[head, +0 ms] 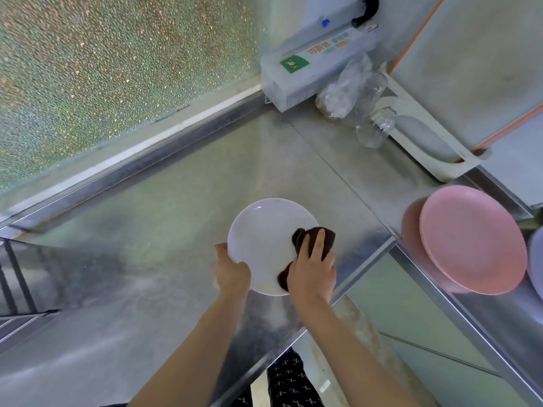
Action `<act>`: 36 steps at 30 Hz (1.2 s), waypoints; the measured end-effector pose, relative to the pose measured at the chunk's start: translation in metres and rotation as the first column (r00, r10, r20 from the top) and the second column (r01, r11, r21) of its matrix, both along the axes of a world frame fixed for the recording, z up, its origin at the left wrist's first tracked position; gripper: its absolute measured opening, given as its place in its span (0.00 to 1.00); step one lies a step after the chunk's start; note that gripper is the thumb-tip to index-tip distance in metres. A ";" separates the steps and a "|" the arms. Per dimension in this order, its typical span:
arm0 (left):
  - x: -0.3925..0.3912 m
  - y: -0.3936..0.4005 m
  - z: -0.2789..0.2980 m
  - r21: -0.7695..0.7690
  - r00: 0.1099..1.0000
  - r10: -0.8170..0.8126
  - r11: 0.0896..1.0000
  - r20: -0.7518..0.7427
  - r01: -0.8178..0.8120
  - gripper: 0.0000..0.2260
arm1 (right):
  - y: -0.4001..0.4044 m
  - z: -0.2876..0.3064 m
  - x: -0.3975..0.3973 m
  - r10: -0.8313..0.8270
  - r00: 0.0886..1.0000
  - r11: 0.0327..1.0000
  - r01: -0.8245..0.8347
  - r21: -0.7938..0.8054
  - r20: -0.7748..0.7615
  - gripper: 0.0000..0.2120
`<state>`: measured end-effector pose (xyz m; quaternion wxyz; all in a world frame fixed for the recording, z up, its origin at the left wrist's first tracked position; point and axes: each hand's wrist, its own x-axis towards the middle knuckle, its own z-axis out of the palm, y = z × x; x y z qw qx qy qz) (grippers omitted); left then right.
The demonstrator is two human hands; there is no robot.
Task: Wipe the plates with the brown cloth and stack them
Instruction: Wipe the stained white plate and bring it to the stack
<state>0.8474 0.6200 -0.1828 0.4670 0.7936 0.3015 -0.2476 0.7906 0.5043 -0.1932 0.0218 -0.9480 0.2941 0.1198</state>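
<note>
A white plate (261, 239) is held over the steel counter (164, 230) near its front edge. My left hand (230, 271) grips the plate's lower left rim, thumb on the top face. My right hand (313, 274) presses the brown cloth (326, 237) flat against the plate's right side, its fingers lying straight over the cloth. Two pink plates (470, 239) stand stacked on the steel surface to the right. A pale plate's edge (536, 259) shows at the right border.
At the back corner stand a white box with a green label (296, 74), a clear plastic bag (343, 89) and a clear bottle (376, 127). A white tray (426, 142) leans at the back right. A frosted glass wall (117, 69) runs along the left.
</note>
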 end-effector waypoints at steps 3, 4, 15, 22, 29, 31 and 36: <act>-0.003 0.000 0.004 -0.015 0.999 0.016 1.000 -0.036 -0.016 0.17 | 0.008 -0.003 -0.008 -0.007 0.999 1.000 0.007 0.009 0.032 0.26; -0.001 0.002 0.004 -0.022 0.997 -0.004 1.000 -0.071 0.002 0.16 | 0.007 -0.003 -0.007 0.008 0.999 1.000 -0.009 0.014 0.032 0.26; 0.069 -0.001 -0.002 0.369 0.717 -0.680 0.712 0.152 0.597 0.21 | -0.028 -0.017 -0.010 0.512 0.835 0.854 -0.520 -0.012 0.202 0.26; 0.087 -0.019 -0.008 0.513 0.450 -0.887 0.433 0.098 0.741 0.11 | -0.020 -0.018 0.019 0.665 0.738 0.737 -0.673 0.065 0.115 0.39; 0.078 0.002 -0.013 0.554 0.515 -0.848 0.492 0.128 0.672 0.09 | -0.011 -0.002 0.031 0.582 0.811 0.813 -0.578 0.071 -0.057 0.38; 0.072 0.001 -0.013 0.558 0.564 -0.816 0.529 0.129 0.639 0.08 | -0.010 0.000 0.026 0.515 0.855 0.856 -0.510 0.080 -0.062 0.38; 0.057 0.000 -0.011 0.531 0.704 -0.696 0.653 0.139 0.540 0.10 | -0.015 0.000 0.011 0.346 0.934 0.937 -0.340 0.080 -0.093 0.37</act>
